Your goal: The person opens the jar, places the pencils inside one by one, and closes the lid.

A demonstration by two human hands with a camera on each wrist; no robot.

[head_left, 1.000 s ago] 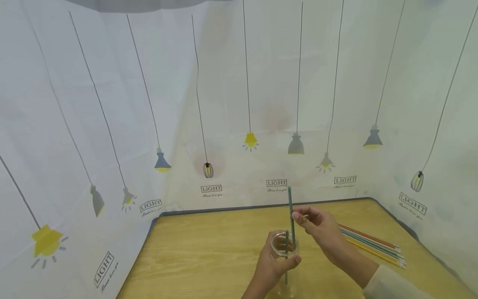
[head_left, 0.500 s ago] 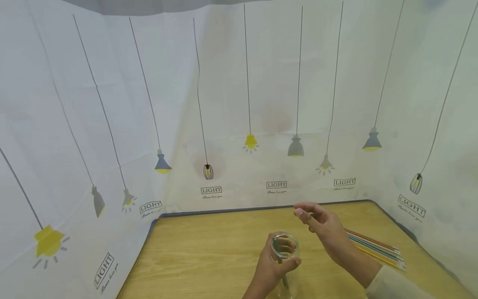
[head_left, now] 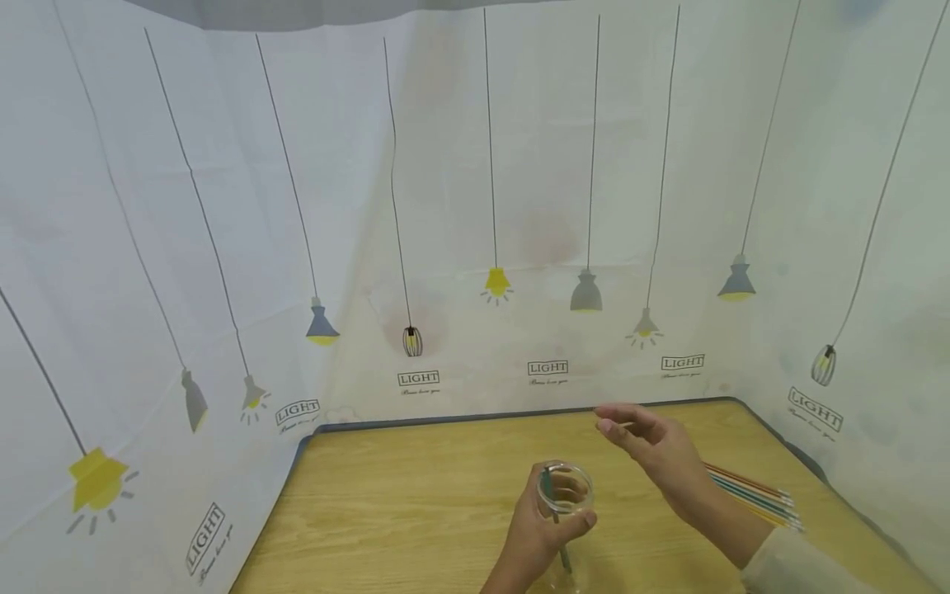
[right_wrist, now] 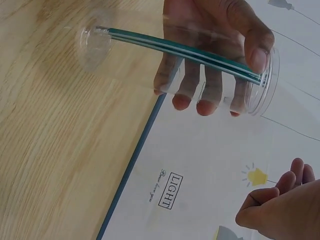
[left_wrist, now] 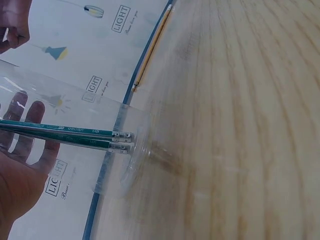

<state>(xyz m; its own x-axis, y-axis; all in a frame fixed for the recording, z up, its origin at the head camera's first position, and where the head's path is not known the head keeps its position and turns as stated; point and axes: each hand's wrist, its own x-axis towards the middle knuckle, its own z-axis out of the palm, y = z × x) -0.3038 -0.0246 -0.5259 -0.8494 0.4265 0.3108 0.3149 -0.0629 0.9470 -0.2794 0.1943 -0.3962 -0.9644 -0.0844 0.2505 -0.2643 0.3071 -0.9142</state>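
In the head view my left hand grips a clear, open-topped jar near its rim, thumb on one side and fingers round the other. Two green pencils lean together inside, seen through the wall in the right wrist view. Their metal-capped ends rest at the jar's base in the left wrist view. Right of the rim and above it, my right hand is raised with loosely bent fingers and holds nothing. It stays apart from the jar.
Several coloured pencils, red-brown, green and yellow, lie side by side on the wooden table, beyond my right forearm. Behind the table's dark-edged back border stands a white cloth wall printed with hanging lamps.
The second green pencil, pinched by my right hand earlier, has dropped into the jar beside the first. My right hand has let go and drifted right. The left hand keeps its hold.
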